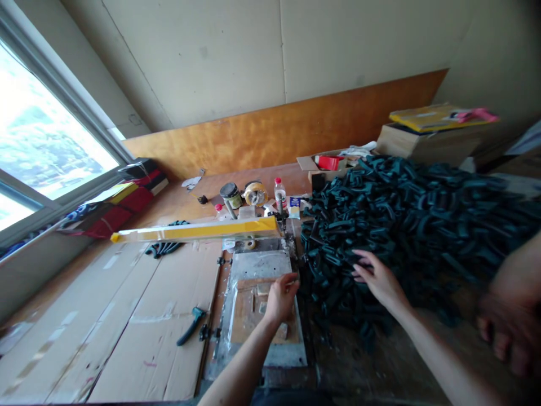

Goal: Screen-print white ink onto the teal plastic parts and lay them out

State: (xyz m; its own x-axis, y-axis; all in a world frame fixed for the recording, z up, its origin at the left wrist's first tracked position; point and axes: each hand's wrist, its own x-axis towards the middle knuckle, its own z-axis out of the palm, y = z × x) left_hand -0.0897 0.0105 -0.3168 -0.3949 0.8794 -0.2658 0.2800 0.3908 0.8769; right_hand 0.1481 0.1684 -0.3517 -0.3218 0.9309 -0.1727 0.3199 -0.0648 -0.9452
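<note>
My left hand hovers over the right side of a metal plate that carries a wooden board with small blocks. Its fingers are curled together, and whatever they hold, if anything, is too small to name. My right hand reaches to the near left part of a large heap of dark green handle-shaped pieces. The fingers of that hand are apart, touching or just above the pieces, with nothing plainly held. One green piece lies alone on the cardboard at the left.
A long yellow-taped bar crosses above the plate's far end. Behind it stand a dark can, a tape roll and a bottle. Another person's hand is at the right edge. Boxes stand at the back right.
</note>
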